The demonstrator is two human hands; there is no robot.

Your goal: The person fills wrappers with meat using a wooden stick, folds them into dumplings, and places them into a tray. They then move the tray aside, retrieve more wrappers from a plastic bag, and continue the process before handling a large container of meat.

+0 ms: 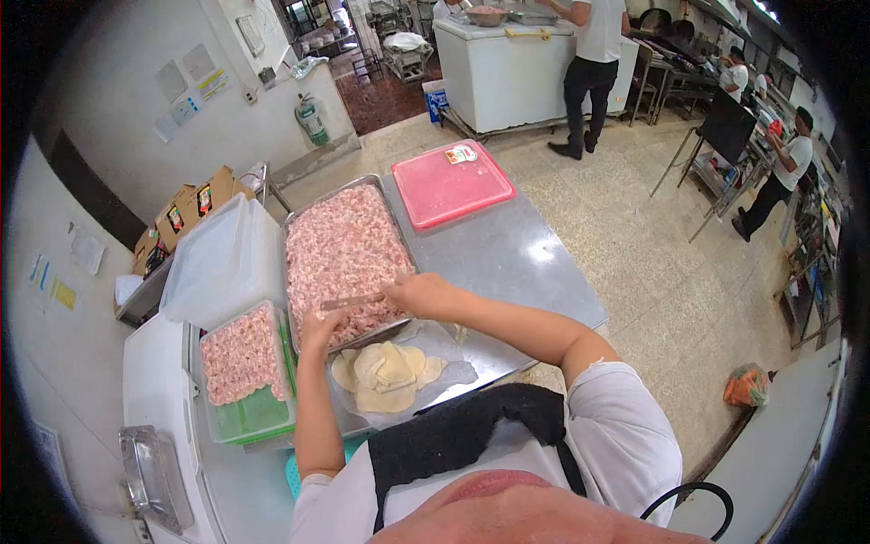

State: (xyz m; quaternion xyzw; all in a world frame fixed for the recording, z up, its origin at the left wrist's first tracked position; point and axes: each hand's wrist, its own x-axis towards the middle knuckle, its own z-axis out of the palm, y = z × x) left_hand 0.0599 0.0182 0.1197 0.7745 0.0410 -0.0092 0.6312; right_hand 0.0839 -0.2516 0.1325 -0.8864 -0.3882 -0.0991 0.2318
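Observation:
A large metal tray (342,238) filled with pink ground meat lies on the steel table. My right hand (421,296) is closed on one end of a flat brown stick (354,300) over the tray's near part. At the stick's other end is my left hand (319,324), its fingers hidden too much to tell their grip. Round pale dough sheets (388,372) are piled on a plastic sheet near my body. Left of the tray, a green-bottomed container (254,412) holds a layer of shaped meat portions (241,354).
A red lid (452,184) rests on the steel table (517,249). Clear bins (217,258) and cardboard boxes (195,208) stand at the left. A person (595,77) is by a white chest freezer (503,77); other people are at the right.

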